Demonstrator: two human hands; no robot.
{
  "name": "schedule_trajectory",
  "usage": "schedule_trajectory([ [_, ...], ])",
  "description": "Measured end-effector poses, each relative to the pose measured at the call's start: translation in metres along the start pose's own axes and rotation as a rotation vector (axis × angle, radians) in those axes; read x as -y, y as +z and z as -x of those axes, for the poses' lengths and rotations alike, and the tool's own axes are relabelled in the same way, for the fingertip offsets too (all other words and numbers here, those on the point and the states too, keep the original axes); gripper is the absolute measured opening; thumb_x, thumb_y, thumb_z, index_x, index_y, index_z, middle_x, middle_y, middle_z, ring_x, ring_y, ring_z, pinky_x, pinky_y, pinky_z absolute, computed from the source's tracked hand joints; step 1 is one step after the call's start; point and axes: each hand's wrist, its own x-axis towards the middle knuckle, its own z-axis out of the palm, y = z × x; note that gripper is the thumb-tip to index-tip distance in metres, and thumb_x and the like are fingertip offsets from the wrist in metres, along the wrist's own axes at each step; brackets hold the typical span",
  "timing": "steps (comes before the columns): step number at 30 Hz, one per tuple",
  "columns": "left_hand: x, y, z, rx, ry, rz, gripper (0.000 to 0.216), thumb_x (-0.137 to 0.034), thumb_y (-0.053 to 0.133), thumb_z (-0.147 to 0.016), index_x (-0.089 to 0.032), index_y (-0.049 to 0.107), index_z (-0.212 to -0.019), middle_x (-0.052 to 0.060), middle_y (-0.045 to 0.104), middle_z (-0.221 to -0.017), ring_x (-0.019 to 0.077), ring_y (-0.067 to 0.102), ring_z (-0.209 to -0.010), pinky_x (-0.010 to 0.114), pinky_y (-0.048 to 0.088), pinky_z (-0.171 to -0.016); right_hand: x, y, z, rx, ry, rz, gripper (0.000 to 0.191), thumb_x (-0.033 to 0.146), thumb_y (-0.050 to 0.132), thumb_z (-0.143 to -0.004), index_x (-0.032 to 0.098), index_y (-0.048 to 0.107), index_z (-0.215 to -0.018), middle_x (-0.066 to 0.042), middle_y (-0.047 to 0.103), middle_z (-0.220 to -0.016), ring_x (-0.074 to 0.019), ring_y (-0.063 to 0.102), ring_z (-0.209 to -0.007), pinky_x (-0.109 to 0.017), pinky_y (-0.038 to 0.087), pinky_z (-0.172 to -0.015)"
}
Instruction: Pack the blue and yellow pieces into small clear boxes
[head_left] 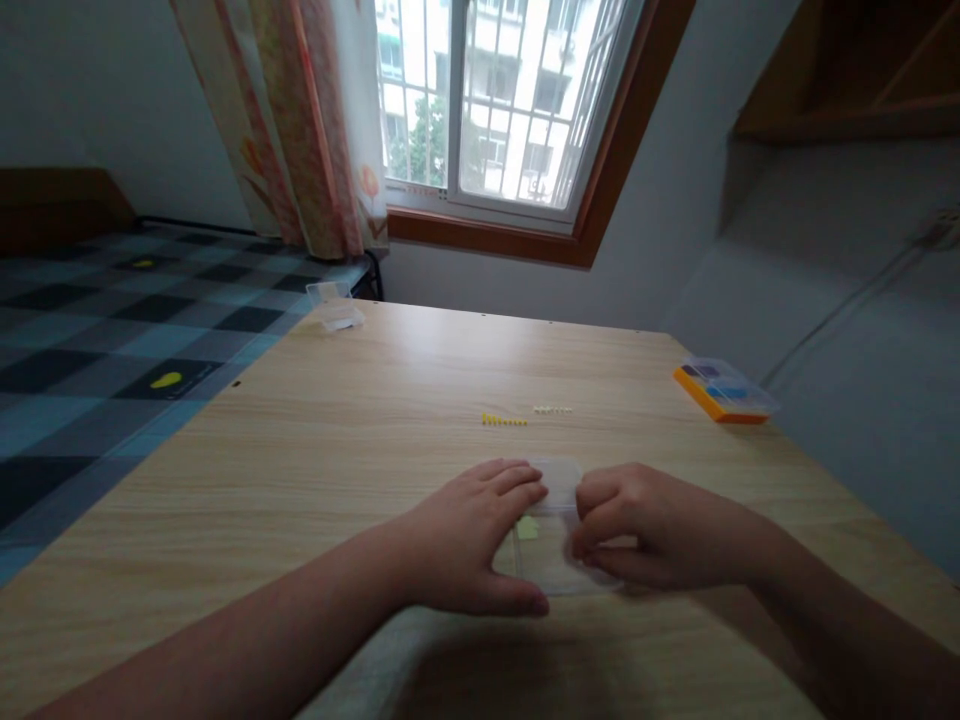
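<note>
A clear plastic box (551, 572) with its lid part (559, 485) folded back lies on the table in front of me. Inside its left side sits a small pale yellow-green piece (528, 527). My left hand (480, 535) rests along the box's left side, thumb and fingers stretched apart. Over the right side, my right hand (637, 525) is closed, its thumb and fingertips pinched together. Whatever may be between those fingertips is too small or hidden to make out. Beyond the box lie a row of tiny yellow pieces (504, 421) and a row of tiny whitish pieces (553, 410).
An orange case with a clear lid (724, 390) lies at the table's right edge. Another open clear box (334, 307) stands at the far left corner of the wooden table (337, 430). A checked bed (150, 330) adjoins the left side, and a window is behind.
</note>
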Motion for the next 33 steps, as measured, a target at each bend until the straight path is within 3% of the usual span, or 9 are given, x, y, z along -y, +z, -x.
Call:
schedule_trajectory([
  [5, -0.002, -0.003, -0.001, 0.014, -0.008, 0.004, 0.096, -0.071, 0.074, -0.075, -0.011, 0.051, -0.147, 0.021, 0.046, -0.156, 0.0392, 0.040, -0.147, 0.053, 0.031, -0.122, -0.008, 0.023, -0.006, -0.024, -0.016, 0.183, 0.019, 0.014, 0.057, -0.094, 0.021, 0.074, -0.089, 0.000, 0.062, -0.076, -0.0138, 0.055, -0.072, -0.028, 0.038, -0.069],
  [10, -0.002, -0.003, -0.002, 0.033, -0.024, -0.018, 0.100, -0.071, 0.076, -0.074, -0.011, 0.048, -0.150, 0.021, 0.044, -0.158, 0.0390, 0.039, -0.147, 0.054, 0.030, -0.123, -0.008, 0.019, 0.003, -0.117, 0.030, 0.291, 0.020, 0.020, 0.054, -0.100, 0.024, 0.074, -0.097, -0.002, 0.064, -0.082, -0.0153, 0.052, -0.072, -0.031, 0.033, -0.067],
  [16, -0.001, -0.003, -0.002, 0.035, -0.018, -0.033, 0.098, -0.071, 0.074, -0.076, -0.013, 0.047, -0.150, 0.020, 0.044, -0.158, 0.0382, 0.039, -0.147, 0.053, 0.032, -0.122, -0.004, 0.019, 0.007, -0.044, 0.036, 0.306, 0.020, 0.019, 0.056, -0.098, 0.022, 0.069, -0.083, 0.000, 0.062, -0.078, -0.0147, 0.051, -0.071, -0.031, 0.032, -0.069],
  [20, -0.001, -0.003, -0.002, 0.037, -0.019, -0.046, 0.098, -0.071, 0.074, -0.075, -0.013, 0.048, -0.150, 0.020, 0.043, -0.158, 0.0374, 0.039, -0.147, 0.053, 0.032, -0.122, -0.010, 0.024, 0.005, -0.049, 0.033, 0.306, 0.018, 0.021, 0.056, -0.097, 0.023, 0.069, -0.086, 0.001, 0.062, -0.078, -0.0146, 0.051, -0.071, -0.031, 0.031, -0.068],
  [27, 0.000, -0.002, -0.003, 0.011, 0.001, -0.014, 0.095, -0.071, 0.075, -0.076, -0.014, 0.051, -0.148, 0.020, 0.046, -0.157, 0.0390, 0.041, -0.146, 0.055, 0.032, -0.122, -0.015, 0.030, -0.001, -0.171, 0.020, 0.397, 0.021, 0.025, 0.052, -0.103, 0.025, 0.073, -0.101, 0.000, 0.061, -0.075, -0.0146, 0.047, -0.065, -0.031, 0.026, -0.064],
  [33, -0.001, -0.002, -0.003, 0.023, -0.010, -0.029, 0.098, -0.069, 0.077, -0.074, -0.012, 0.050, -0.148, 0.020, 0.044, -0.158, 0.0385, 0.039, -0.147, 0.053, 0.030, -0.123, -0.011, 0.034, -0.002, -0.217, 0.012, 0.393, 0.022, 0.023, 0.051, -0.102, 0.022, 0.072, -0.096, 0.000, 0.061, -0.074, -0.0143, 0.048, -0.064, -0.031, 0.028, -0.063],
])
